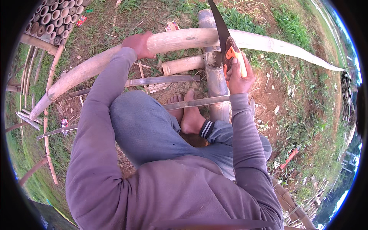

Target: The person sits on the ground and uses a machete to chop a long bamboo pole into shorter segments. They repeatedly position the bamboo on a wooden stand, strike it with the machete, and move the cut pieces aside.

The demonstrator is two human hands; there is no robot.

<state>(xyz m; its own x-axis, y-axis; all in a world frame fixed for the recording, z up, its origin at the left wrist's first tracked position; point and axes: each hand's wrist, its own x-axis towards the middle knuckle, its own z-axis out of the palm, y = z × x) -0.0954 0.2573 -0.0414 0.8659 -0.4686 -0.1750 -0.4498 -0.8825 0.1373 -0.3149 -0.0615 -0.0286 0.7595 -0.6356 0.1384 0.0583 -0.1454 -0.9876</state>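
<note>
- Purple-grey sweatshirt nearest, jeans beyond.
- Left hand: fingers curled over long bamboo pole.
- Right hand: fingers closed round orange-handled saw; blade overlaps pole, contact unclear.

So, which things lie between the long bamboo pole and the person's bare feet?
In the head view, between the long bamboo pole and the bare feet lie a short bamboo piece and a grey strip.

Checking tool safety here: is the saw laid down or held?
Held: the person's right grip is closed around its orange handle, and the saw overlaps the long pole in this view.
</note>
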